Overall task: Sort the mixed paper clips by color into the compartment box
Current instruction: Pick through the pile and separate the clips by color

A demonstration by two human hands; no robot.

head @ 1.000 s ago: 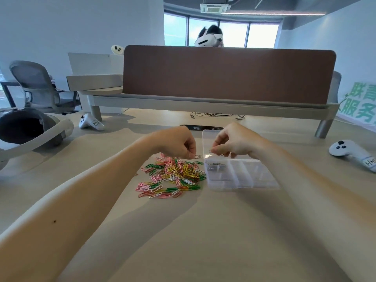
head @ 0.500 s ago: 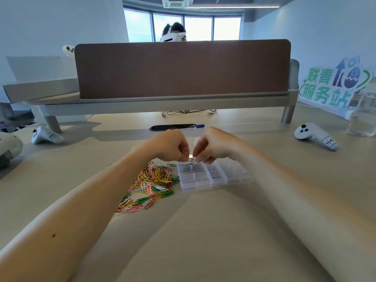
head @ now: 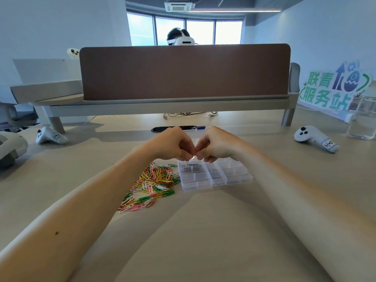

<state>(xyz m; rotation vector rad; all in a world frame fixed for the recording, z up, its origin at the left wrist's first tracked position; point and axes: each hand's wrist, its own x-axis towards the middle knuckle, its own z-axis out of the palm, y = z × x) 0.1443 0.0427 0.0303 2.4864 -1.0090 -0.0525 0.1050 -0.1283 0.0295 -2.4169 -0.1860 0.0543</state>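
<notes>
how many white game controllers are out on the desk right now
2 on this desk: one controller at far left, one at far right beside the water glass. A third sits behind the divider.

Clear glossy plastic compartment box, seemingly coated wire clips, matt wood-look table.

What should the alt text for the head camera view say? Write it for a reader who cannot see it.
Two bare hands, left hand and right hand, meet fingertip to fingertip over a clear compartment box, pinching something small. A pile of colored paper clips lies left of the box on a pale desk; silver clips sit in one compartment.
</notes>
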